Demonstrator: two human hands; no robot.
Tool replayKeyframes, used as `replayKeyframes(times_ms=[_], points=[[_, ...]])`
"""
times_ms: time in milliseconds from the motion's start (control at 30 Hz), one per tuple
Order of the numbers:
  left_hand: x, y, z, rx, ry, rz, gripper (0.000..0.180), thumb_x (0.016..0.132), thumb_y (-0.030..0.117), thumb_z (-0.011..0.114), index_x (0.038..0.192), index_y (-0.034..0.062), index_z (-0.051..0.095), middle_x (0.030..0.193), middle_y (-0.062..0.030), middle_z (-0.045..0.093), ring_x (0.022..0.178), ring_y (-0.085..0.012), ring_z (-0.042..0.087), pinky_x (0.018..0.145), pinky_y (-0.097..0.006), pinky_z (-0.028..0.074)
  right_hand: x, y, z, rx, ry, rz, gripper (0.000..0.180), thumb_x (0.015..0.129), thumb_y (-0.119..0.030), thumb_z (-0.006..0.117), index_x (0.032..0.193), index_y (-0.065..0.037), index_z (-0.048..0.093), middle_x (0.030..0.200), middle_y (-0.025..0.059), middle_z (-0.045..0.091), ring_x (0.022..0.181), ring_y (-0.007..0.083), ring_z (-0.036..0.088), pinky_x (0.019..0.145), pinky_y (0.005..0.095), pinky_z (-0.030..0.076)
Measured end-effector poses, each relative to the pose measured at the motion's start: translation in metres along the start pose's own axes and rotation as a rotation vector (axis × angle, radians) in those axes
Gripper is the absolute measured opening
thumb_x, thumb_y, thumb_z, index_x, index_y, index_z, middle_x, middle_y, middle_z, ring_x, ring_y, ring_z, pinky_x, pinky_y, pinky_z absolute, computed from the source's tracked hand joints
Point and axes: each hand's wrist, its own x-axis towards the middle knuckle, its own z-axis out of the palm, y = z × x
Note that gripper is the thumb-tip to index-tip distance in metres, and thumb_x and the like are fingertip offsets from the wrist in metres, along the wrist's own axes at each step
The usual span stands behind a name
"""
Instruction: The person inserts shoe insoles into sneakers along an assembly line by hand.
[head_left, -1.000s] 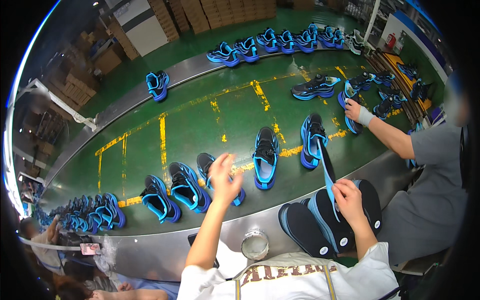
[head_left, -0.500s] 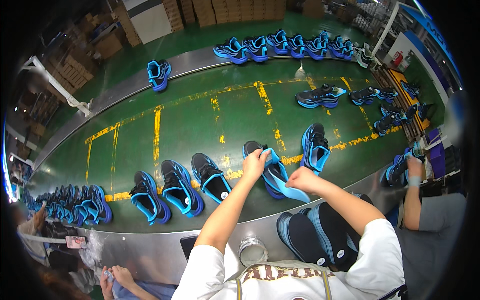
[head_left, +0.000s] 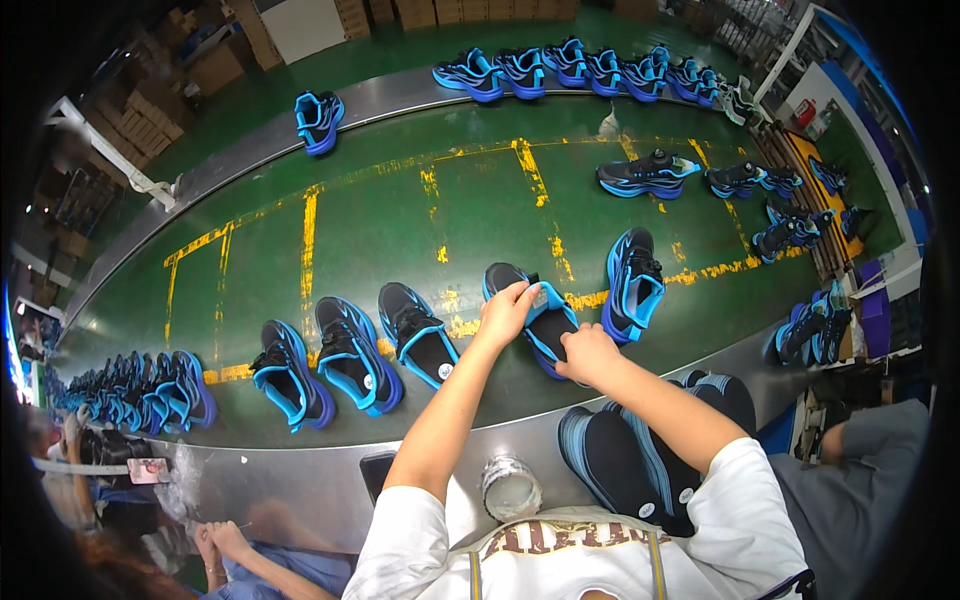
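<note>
Black and blue, the shoe (head_left: 549, 299) rests on the green work surface (head_left: 385, 240) between both hands; the left hand (head_left: 507, 314) pinches its collar near the tongue, while the right hand (head_left: 591, 355) curls at the heel, grip unclear.

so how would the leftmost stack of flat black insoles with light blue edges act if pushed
The leftmost stack of flat black insoles with light blue edges would probably slide and fan apart, since separate layers show along its side. Each layer looks thin, so likely bendy and light. Their broad, flat shape makes rolling unlikely.
</note>
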Motion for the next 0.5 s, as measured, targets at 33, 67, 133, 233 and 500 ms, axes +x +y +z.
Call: replayKeyframes(times_ms=[33, 67, 133, 233, 500], points=[[0.001, -0.001, 0.001, -0.002, -0.003, -0.004, 0.034, 0.08, 0.038, 0.049, 0.087, 0.0057, 0.058, 0.069, -0.0124, 0.057, 0.066, -0.0258, 0.056, 0.062, -0.034, 0.042, 0.004, 0.002, 0.0, 0.03, -0.02, -0.023, 0.02, 0.064, -0.018, 0.059, 0.074, -0.001, 0.061, 0.084, 0.0194, 0.055, 0.083, 0.0313, 0.053, 0.073, 0.0366, 0.046], [0.001, -0.002, 0.002, -0.081, -0.012, -0.025, 0.034, 0.08, 0.037, 0.05, 0.087, 0.005, 0.058, 0.066, -0.0103, 0.056, 0.063, -0.0207, 0.053, 0.059, -0.031, 0.041, 0.004, 0.004, 0.002, 0.031, -0.026, -0.023, 0.02, 0.064, -0.018, 0.059, 0.074, -0.001, 0.061, 0.084, 0.0194, 0.055, 0.083, 0.0313, 0.053, 0.073, 0.0366, 0.046], [0.001, -0.006, 0.001, -0.232, -0.026, -0.072, 0.033, 0.081, 0.035, 0.051, 0.087, 0.0036, 0.058, 0.062, -0.0061, 0.054, 0.058, -0.0105, 0.048, 0.055, -0.027, 0.038, 0.005, 0.004, 0.008, -0.037, 0.004, -0.113, 0.013, 0.065, -0.01, 0.055, 0.069, 0.0, 0.061, 0.085, 0.0191, 0.054, 0.083, 0.0298, 0.053, 0.072, 0.0355, 0.046], [0.002, -0.008, 0.004, -0.248, -0.042, -0.094, 0.033, 0.081, 0.035, 0.051, 0.087, 0.0036, 0.058, 0.061, -0.0041, 0.054, 0.057, -0.0086, 0.047, 0.054, -0.026, 0.038, 0.012, 0.003, 0.023, -0.038, 0.152, -0.175, 0.012, 0.066, -0.005, 0.051, 0.07, 0.001, 0.061, 0.084, 0.0179, 0.054, 0.083, 0.0289, 0.053, 0.07, 0.0341, 0.046], [0.0, -0.002, 0.012, -0.191, -0.021, -0.114, 0.033, 0.082, 0.035, 0.049, 0.089, 0.003, 0.057, 0.066, -0.009, 0.056, 0.062, -0.0129, 0.051, 0.059, -0.027, 0.04, 0.054, 0.018, 0.053, -0.112, 0.293, -0.256, 0.014, 0.072, -0.009, 0.046, 0.077, -0.001, 0.057, 0.081, 0.0146, 0.056, 0.076, 0.0244, 0.055, 0.066, 0.0332, 0.046]])
